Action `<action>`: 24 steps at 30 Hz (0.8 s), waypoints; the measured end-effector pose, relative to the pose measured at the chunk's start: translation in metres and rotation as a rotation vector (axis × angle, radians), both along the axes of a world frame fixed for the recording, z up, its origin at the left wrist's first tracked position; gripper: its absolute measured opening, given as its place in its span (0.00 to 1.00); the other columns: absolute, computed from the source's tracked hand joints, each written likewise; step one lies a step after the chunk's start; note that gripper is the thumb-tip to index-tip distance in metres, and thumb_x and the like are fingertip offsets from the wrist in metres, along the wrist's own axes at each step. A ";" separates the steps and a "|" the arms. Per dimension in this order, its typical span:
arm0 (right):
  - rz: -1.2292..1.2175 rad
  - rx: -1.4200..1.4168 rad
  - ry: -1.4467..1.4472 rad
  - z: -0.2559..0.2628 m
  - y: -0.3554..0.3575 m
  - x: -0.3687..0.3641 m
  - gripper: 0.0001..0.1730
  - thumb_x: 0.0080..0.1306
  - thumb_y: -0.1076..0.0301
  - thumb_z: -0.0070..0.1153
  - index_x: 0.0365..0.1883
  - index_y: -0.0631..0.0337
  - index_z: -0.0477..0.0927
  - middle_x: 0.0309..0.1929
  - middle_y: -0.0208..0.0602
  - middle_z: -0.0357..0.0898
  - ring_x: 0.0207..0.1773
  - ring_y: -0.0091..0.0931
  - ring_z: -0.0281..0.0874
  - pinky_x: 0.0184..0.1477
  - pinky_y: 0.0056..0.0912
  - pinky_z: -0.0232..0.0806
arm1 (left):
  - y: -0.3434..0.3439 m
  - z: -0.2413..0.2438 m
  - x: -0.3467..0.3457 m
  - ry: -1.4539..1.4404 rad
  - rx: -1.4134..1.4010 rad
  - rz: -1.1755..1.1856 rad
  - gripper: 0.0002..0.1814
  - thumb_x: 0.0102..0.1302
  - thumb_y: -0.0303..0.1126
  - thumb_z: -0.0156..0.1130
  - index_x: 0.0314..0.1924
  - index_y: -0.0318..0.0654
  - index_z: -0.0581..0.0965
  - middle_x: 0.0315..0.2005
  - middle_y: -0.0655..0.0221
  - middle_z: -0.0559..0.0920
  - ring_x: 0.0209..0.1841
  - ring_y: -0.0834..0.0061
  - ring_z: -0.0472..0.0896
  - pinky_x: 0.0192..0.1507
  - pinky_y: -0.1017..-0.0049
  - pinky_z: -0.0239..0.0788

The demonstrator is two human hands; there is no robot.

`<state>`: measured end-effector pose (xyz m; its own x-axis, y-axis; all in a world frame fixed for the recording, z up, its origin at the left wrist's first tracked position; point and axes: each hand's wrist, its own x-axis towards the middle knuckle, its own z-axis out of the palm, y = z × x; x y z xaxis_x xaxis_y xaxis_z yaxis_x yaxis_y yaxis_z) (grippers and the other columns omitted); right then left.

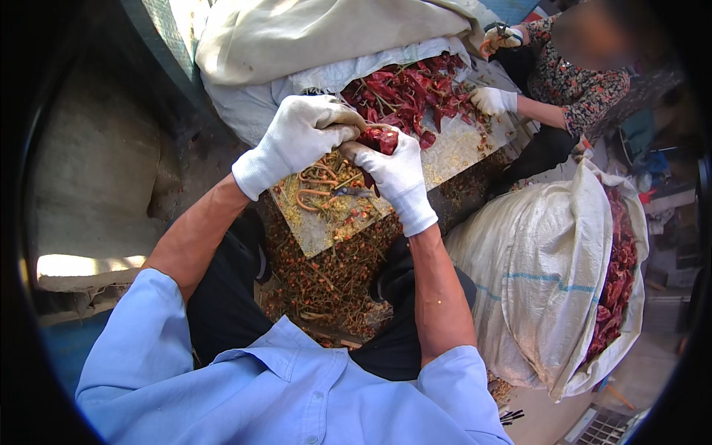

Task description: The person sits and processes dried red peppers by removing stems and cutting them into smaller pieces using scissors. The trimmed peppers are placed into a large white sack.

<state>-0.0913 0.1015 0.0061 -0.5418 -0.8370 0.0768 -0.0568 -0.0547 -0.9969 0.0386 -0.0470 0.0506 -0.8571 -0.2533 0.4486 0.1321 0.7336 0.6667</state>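
In white knit gloves with brown-stained fingertips, both hands meet above a low board. My right hand [396, 167] holds a dried red chili pepper [381, 140], its end showing between the fingers. A dark red part hangs below that palm. My left hand [306, 136] has thumb and fingers pinched at the pepper's near side; its exact grip is partly hidden. Under the hands, orange-handled scissors [315, 200] lie on the board among stems and pale seeds. Beyond them, a heap of dried red chili peppers [403, 92] spills from a white woven sack [384, 58].
Another person's gloved hand [492, 101] rests at the heap's right side; their other hand [500, 38] holds orange-handled scissors. A full woven sack of red peppers [528, 267] stands to my right. Stems and scraps [322, 283] cover the ground between my legs, below the board's edge [311, 253].
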 end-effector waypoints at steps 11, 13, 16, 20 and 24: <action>-0.023 -0.052 0.027 0.006 0.012 0.004 0.15 0.61 0.73 0.75 0.46 0.68 0.87 0.39 0.33 0.90 0.40 0.17 0.84 0.46 0.25 0.78 | 0.007 0.000 0.002 -0.193 1.022 -0.018 0.11 0.76 0.29 0.63 0.50 0.28 0.85 0.28 0.73 0.85 0.26 0.89 0.79 0.28 0.85 0.70; 0.005 -0.057 0.076 0.006 0.013 0.010 0.16 0.61 0.73 0.75 0.46 0.68 0.87 0.39 0.34 0.91 0.41 0.17 0.85 0.47 0.25 0.78 | 0.002 -0.009 0.000 -0.122 1.171 -0.071 0.13 0.77 0.32 0.63 0.52 0.28 0.84 0.32 0.73 0.85 0.27 0.88 0.79 0.28 0.86 0.69; 0.018 -0.059 0.000 0.011 0.018 0.017 0.17 0.61 0.72 0.76 0.47 0.67 0.87 0.40 0.35 0.91 0.41 0.18 0.85 0.47 0.26 0.78 | -0.008 -0.014 -0.011 -0.061 1.158 -0.028 0.18 0.78 0.37 0.62 0.57 0.29 0.81 0.43 0.72 0.85 0.31 0.89 0.80 0.28 0.86 0.68; -0.066 -0.019 0.102 0.021 0.033 0.005 0.18 0.63 0.66 0.75 0.46 0.67 0.87 0.40 0.37 0.91 0.41 0.20 0.86 0.47 0.27 0.79 | -0.009 0.004 -0.005 -0.227 0.753 -0.036 0.18 0.75 0.38 0.62 0.54 0.30 0.83 0.34 0.73 0.85 0.29 0.88 0.79 0.29 0.84 0.70; -0.209 -0.115 0.183 0.023 0.051 -0.003 0.15 0.62 0.71 0.75 0.46 0.66 0.87 0.41 0.35 0.91 0.43 0.20 0.86 0.49 0.27 0.78 | -0.001 -0.025 -0.014 -0.419 0.492 -0.172 0.11 0.67 0.26 0.63 0.47 0.31 0.86 0.30 0.69 0.87 0.31 0.83 0.83 0.36 0.76 0.76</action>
<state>-0.0944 0.1521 0.0287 -0.6695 -0.6891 0.2774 -0.2572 -0.1352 -0.9568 0.0243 -0.0477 0.0258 -0.9802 -0.1871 -0.0641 -0.1229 0.3227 0.9385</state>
